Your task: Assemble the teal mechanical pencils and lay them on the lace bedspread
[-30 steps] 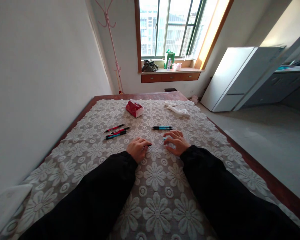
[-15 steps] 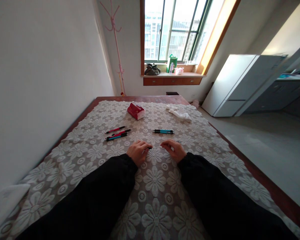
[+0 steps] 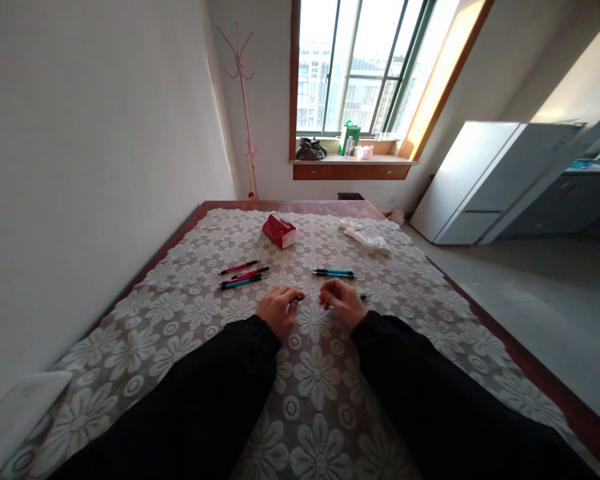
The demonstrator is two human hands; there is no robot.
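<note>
Both hands sat near the middle of the desk [image 3: 145, 313], close together: the left hand [image 3: 276, 311] pinched the dark end of a thin pen part [image 3: 307, 298] and the right hand [image 3: 341, 303] closed on its other end, so its long axis ran left to right, parallel to the near desk edge, just above the lace cloth [image 3: 310, 373]. Which end was the tip could not be told. Judged risk: so slim a piece could bend or slip from a two-finger grip and roll among the loose pens [image 3: 243, 276] toward the left edge or the blue pens [image 3: 334, 273] beyond the hands.
</note>
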